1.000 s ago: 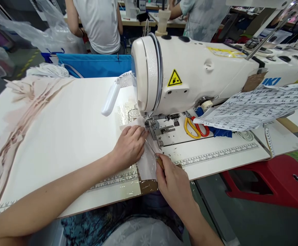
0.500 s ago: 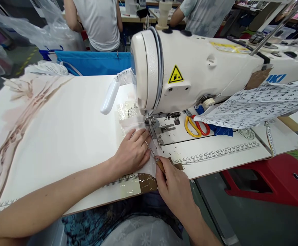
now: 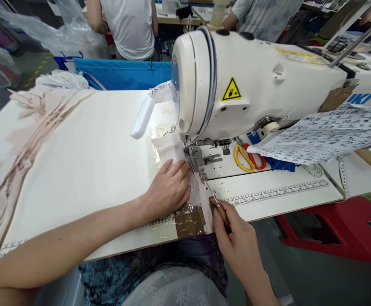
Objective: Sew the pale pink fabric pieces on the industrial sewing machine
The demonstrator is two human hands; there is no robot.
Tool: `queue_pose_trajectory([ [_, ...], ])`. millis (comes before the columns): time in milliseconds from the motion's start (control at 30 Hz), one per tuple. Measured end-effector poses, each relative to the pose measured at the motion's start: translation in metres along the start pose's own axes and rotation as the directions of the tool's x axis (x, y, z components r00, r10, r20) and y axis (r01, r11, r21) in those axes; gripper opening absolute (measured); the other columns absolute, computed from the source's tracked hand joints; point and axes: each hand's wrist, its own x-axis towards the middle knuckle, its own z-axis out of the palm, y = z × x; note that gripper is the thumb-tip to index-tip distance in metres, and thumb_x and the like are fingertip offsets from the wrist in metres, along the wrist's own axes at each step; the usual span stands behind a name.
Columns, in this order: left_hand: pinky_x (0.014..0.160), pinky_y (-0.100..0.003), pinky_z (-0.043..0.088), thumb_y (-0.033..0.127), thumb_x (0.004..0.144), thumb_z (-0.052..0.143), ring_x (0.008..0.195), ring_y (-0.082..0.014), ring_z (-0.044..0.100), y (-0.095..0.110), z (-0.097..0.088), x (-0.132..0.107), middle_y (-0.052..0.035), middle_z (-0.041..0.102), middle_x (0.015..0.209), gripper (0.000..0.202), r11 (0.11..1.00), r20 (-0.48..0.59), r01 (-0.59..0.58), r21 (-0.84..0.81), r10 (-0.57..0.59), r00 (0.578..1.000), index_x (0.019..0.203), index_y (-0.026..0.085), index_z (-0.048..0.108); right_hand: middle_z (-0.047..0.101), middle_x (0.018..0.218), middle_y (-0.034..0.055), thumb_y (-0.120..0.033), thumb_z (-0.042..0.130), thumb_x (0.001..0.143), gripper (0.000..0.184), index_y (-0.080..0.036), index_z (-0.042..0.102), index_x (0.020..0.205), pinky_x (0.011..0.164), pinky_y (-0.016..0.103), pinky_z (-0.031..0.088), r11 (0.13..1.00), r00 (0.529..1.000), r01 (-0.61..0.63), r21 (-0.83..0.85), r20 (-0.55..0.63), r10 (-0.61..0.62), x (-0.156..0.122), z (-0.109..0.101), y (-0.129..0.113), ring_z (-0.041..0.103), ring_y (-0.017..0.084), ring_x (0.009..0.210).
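Observation:
A white sewing machine (image 3: 252, 85) stands on the pale table (image 3: 92, 148). A narrow strip of white fabric (image 3: 172, 146) runs from under its presser foot (image 3: 194, 154) toward me. My left hand (image 3: 171, 187) lies flat on that strip just left of the foot, fingers stretched out. My right hand (image 3: 236, 238) is at the table's front edge, pinched round the wooden handle of a thin metal awl (image 3: 215, 202). The awl's point reaches up toward the foot.
Scissors with yellow and red handles (image 3: 247, 157) lie behind the needle plate. A printed sheet (image 3: 325, 134) hangs over the machine bed on the right. Pinkish fabric (image 3: 29, 127) is heaped at the table's left. A red stool (image 3: 332, 229) stands below right. Two people stand at the back.
My right hand with the awl has pulled back toward the front edge and to the right. My left hand stays on the fabric. The view has shifted slightly.

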Motion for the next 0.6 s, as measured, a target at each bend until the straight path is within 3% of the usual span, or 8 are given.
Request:
queue_pose_trajectory([
  [200, 0.111, -0.049, 0.037, 0.024, 0.096, 0.042, 0.129, -0.0327, 0.050, -0.0017, 0.0011, -0.0014, -0.0204, 0.058, 0.136, 0.043, 1.000, 0.043, -0.026, 0.011, 0.026, 0.999, 0.129, 0.002, 0.059, 0.078, 0.101, 0.0115, -0.023, 0.044, 0.100, 0.026, -0.015, 0.060, 0.119, 0.062, 0.025, 0.058, 0.994, 0.998, -0.068, 0.090, 0.007, 0.068, 0.0000, -0.0035, 0.0052, 0.077, 0.020, 0.081],
  [600, 0.113, -0.048, 0.035, 0.026, 0.099, 0.041, 0.130, -0.0315, 0.050, 0.0011, 0.0003, -0.0015, -0.0201, 0.058, 0.137, 0.042, 1.000, 0.028, -0.007, -0.030, 0.008, 1.000, 0.130, 0.003, 0.058, 0.077, 0.090, 0.0094, -0.027, 0.044, 0.101, 0.027, -0.016, 0.061, 0.117, 0.055, 0.024, 0.055, 0.988, 0.992, -0.118, 0.095, 0.043, 0.114, 0.0020, -0.0060, 0.0036, 0.075, 0.019, 0.074],
])
